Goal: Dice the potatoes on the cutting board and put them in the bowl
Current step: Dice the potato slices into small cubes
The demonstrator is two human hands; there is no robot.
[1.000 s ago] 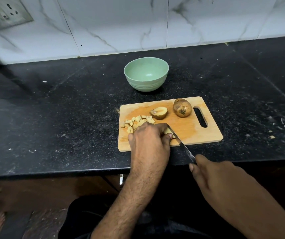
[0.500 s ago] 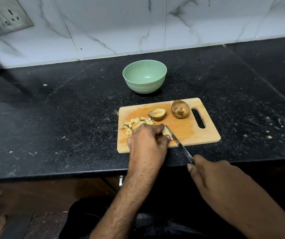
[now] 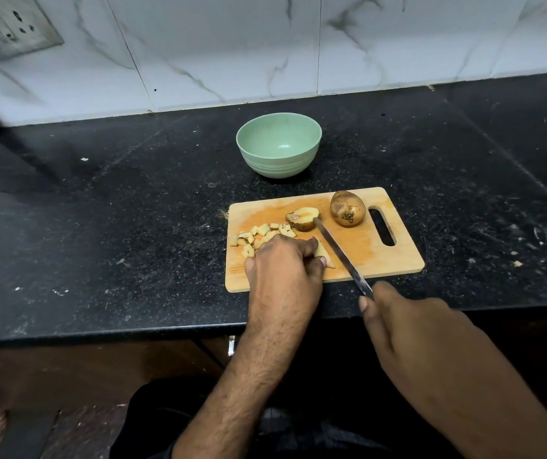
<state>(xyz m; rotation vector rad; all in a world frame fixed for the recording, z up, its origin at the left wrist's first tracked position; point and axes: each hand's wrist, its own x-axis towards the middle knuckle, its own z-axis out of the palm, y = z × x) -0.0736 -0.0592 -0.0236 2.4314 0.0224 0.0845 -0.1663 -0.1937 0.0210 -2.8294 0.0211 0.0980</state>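
Observation:
A wooden cutting board (image 3: 358,246) lies on the black counter. On it sit a whole potato (image 3: 347,208), a half potato (image 3: 303,218) and several diced pieces (image 3: 259,233). My left hand (image 3: 283,263) grips a potato strip (image 3: 323,253) against the board, most of it hidden under the fingers. My right hand (image 3: 408,323) holds a knife (image 3: 341,251); its blade runs diagonally just right of the strip, tip near the half potato. An empty green bowl (image 3: 278,145) stands behind the board.
The black counter (image 3: 133,226) carries crumbs and scuffs. A marble-tiled wall (image 3: 265,44) backs it, with a socket plate (image 3: 7,24) at the top left. The counter's front edge runs just below the board.
The knife has slid forward across the board, its tip now near the half potato. My left hand stays on the strip.

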